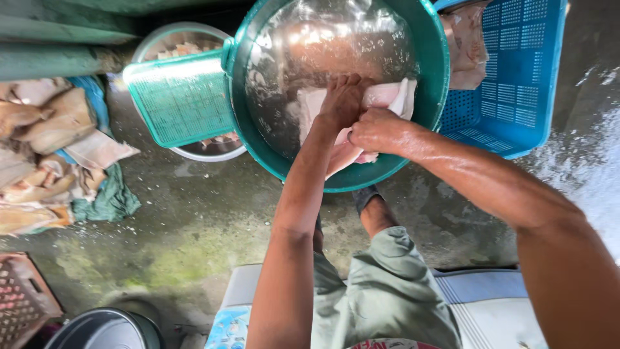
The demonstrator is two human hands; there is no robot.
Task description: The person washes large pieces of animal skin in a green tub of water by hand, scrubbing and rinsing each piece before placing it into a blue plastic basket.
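A big teal basin [433, 97] full of water stands on the wet concrete in front of me. A pale pink slab of raw meat or skin [391, 97] lies partly in the water at the basin's near rim. My left hand [342, 100] presses down on the slab with fingers curled over it. My right hand [374, 129] grips the slab's near edge just beside the left hand, and a ring shows on one finger. Both forearms are wet.
A blue slotted crate [516, 77] at the right holds more pale pieces [465, 45]. A teal slotted tray [181, 97] rests over a metal bowl [206, 152] at the left. A pile of tan slabs [45, 148] lies on green cloth far left. A brown crate [22, 297] and a dark pot [103, 329] sit at bottom left.
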